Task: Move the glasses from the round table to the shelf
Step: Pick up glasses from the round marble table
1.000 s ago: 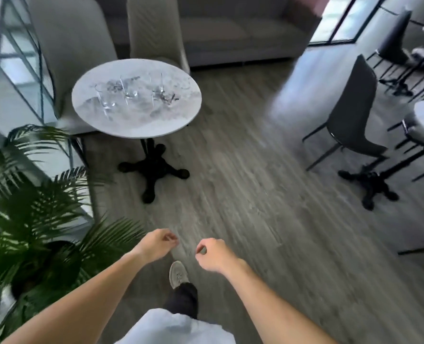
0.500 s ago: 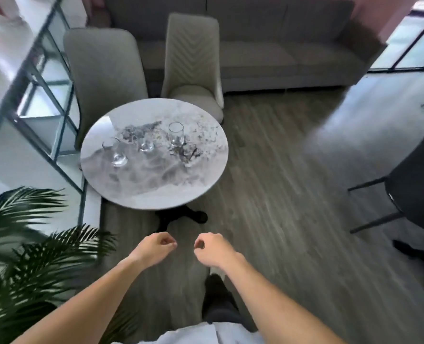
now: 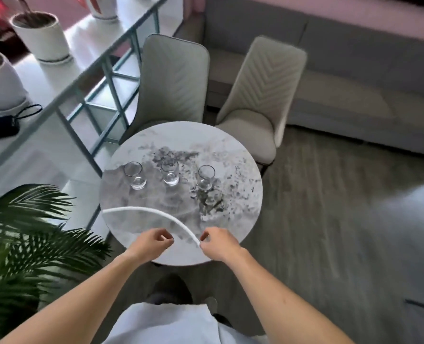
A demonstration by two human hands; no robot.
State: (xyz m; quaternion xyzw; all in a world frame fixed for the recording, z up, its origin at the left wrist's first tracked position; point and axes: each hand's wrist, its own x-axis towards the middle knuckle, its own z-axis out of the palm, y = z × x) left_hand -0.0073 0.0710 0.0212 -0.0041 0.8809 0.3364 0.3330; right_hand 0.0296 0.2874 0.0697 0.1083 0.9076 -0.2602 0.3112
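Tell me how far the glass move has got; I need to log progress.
Done: nothing; all three glasses stand on the round table. In hand: nothing; left hand and right hand hover loosely curled over its near edge. Left: carry every glass to the shelf.

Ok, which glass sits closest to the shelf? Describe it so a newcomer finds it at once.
Start at the round marble table in front of the two pale chairs. Three clear glasses stand in a row on it. The one meant is the leftmost glass, at the end nearest the metal-framed shelf.
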